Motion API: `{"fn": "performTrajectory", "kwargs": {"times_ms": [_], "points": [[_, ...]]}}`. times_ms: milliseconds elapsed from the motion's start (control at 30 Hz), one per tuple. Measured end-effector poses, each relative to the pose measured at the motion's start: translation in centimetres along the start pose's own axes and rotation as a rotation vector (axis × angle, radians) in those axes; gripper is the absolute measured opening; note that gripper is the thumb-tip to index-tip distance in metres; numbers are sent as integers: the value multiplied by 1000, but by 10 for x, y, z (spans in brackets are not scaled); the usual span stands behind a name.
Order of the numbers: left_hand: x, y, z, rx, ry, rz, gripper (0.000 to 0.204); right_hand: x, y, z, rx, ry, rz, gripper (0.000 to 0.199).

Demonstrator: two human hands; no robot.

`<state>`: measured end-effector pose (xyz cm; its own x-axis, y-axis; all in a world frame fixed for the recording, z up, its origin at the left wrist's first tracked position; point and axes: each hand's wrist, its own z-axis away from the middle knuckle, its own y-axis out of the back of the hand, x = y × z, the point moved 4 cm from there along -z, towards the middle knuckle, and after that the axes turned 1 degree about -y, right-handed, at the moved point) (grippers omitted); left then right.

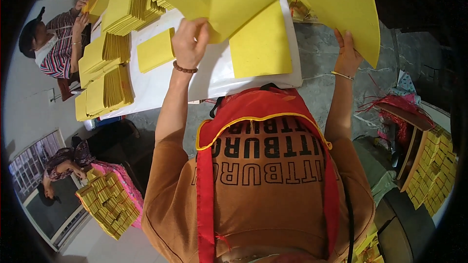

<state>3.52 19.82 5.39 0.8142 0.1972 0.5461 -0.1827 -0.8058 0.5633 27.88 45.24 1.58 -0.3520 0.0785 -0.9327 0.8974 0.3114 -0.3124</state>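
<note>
My left hand [191, 41] is closed on the near edge of a yellow paper sheet [214, 0], lifted and tilted above the white-covered table [214, 70]. Beneath and to the right of it, another yellow sheet [263, 44] lies flat near the table's edge. Out past the table's right side, my right hand [347, 51] grips a further yellow sheet [343, 12] by its lower edge, with fingertips showing against the paper. A small stack of folded yellow paper [156, 51] rests left of my left wrist.
Tall stacks of folded yellow paper [124, 9] line the table's left side. One person [58, 44] handles yellow paper at the far left; another person [66, 163] stands by bundled yellow packets [109, 202]. Red strings [402, 109] lie on a stand at the right.
</note>
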Motion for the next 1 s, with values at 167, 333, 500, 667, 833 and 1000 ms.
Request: {"fn": "performTrajectory", "kwargs": {"times_ms": [167,333,500,667,833,1000], "points": [[32,-24,17,-229,-374,-22,12,1,2,0,35,-20,-2,29],[51,-54,56,-518,-534,-17,11,4,4,1,27,-36,-15,28],[57,-71,80,-673,-497,-10,12,3,3,0,23,-38,-23,27],[43,-74,84,-662,-446,-127,15,5,5,0,11,-40,17,28],[57,-67,79,-636,-551,-113,17,5,1,2,17,-59,6,29],[58,-66,84,-637,-634,-140,18,5,1,2,-3,-39,-8,29]]}}
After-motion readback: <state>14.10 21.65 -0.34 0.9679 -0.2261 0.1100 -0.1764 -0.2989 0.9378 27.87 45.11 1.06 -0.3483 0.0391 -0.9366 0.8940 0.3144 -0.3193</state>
